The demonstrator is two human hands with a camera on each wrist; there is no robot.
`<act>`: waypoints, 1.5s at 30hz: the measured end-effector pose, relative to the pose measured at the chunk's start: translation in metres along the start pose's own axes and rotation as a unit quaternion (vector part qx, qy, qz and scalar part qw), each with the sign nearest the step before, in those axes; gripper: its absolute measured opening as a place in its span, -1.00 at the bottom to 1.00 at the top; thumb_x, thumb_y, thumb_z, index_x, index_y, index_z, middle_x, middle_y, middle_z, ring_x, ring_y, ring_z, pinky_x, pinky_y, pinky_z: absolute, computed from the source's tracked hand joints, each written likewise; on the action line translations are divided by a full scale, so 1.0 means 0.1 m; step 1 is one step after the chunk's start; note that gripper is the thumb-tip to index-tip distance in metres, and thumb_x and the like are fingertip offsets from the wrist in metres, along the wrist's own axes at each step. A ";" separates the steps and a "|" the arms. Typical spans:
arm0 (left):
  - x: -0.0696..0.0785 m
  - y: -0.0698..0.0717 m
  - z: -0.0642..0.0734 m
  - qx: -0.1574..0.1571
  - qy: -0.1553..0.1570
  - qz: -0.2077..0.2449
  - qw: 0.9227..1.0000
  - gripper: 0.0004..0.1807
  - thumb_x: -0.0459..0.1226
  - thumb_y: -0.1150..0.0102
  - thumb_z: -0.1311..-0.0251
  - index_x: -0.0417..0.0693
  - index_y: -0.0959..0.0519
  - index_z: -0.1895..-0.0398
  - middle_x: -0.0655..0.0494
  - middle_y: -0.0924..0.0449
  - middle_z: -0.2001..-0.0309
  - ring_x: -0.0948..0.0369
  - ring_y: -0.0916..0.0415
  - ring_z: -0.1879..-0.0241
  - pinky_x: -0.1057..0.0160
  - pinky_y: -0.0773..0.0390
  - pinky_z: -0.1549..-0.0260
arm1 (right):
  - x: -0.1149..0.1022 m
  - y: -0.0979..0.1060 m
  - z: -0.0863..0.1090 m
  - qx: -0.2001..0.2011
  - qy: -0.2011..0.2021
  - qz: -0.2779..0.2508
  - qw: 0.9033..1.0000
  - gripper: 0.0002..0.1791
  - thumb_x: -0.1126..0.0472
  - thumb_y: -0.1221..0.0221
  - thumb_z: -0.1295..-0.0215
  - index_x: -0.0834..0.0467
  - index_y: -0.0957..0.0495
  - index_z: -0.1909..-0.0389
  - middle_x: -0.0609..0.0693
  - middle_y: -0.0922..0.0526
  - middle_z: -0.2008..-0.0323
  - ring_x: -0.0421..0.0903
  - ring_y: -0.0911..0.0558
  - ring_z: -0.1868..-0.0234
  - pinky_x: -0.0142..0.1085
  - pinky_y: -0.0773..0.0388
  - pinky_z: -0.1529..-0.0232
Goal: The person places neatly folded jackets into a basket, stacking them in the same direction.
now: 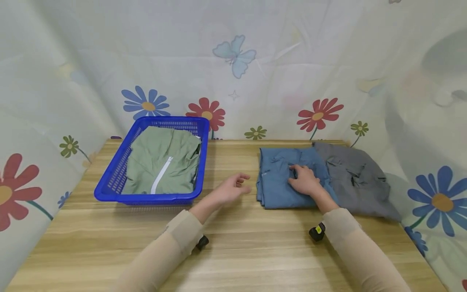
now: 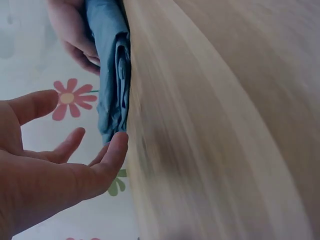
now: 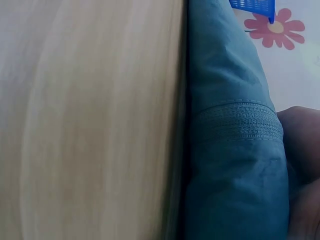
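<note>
A folded blue garment [image 1: 281,190] lies on the table, its layered edge facing the left hand in the left wrist view. My right hand [image 1: 305,180] rests on top of it, thumb and index finger apart and bent. In the right wrist view a zipper [image 3: 240,120] crosses the garment's folded side, and part of the right hand [image 3: 302,150] shows behind it. My left hand [image 1: 230,188] is just left of the garment, holding nothing, with fingers loosely bent. The left wrist view shows those fingers [image 2: 112,155] spread near the cloth's edge.
At the left stands a blue plastic basket [image 1: 109,196] containing a green garment [image 1: 164,162] with a white zipper. A grey garment [image 1: 368,182] lies to the right, against the blue one. Behind the wooden table [image 1: 248,251] hangs a flower-printed curtain [image 1: 277,93].
</note>
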State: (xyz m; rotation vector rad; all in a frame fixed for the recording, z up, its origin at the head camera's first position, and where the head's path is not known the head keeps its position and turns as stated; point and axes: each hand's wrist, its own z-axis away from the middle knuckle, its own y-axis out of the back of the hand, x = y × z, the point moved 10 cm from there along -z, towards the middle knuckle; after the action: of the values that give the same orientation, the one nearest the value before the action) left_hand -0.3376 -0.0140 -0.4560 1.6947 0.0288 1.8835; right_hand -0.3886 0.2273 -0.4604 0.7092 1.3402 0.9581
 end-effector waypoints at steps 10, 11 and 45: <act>-0.08 0.02 -0.11 0.027 0.019 0.025 0.999 -0.47 -0.19 -0.21 -0.45 -0.09 -0.42 -0.42 -0.29 -0.35 -0.37 -0.16 -0.30 -0.37 -0.15 -0.37 -0.28 | -0.23 -0.10 -0.01 -0.001 0.018 -0.007 1.000 -0.44 0.15 -0.07 -0.50 0.23 -0.37 -0.45 0.41 -0.23 -0.43 0.43 -0.15 -0.45 0.55 -0.02 -0.22; -0.08 0.02 -0.11 0.029 0.019 0.026 0.999 -0.47 -0.19 -0.21 -0.45 -0.09 -0.41 -0.42 -0.30 -0.34 -0.37 -0.16 -0.30 -0.37 -0.15 -0.37 -0.28 | -0.26 -0.11 -0.01 -0.001 0.021 -0.008 1.000 -0.45 0.14 -0.08 -0.50 0.22 -0.37 -0.45 0.41 -0.24 -0.43 0.42 -0.15 -0.45 0.55 -0.02 -0.22; -0.08 0.23 -0.23 0.111 0.007 0.110 0.988 -0.42 -0.40 -0.20 -0.38 0.02 -0.41 -0.46 -0.11 -0.16 -0.55 -0.09 -0.06 -0.52 -0.13 -0.15 -0.42 | -0.74 -0.27 -0.04 0.015 0.112 -0.043 0.993 -0.52 0.12 -0.17 -0.51 0.22 -0.50 -0.35 0.30 -0.49 -0.31 0.30 -0.42 -0.35 0.24 -0.34 -0.29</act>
State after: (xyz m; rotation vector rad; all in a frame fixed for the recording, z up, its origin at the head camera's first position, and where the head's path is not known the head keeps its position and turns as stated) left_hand -0.3675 -0.0281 -0.4583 1.8985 0.0608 2.1202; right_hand -0.3859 0.1492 -0.4493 0.5739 1.5722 0.9723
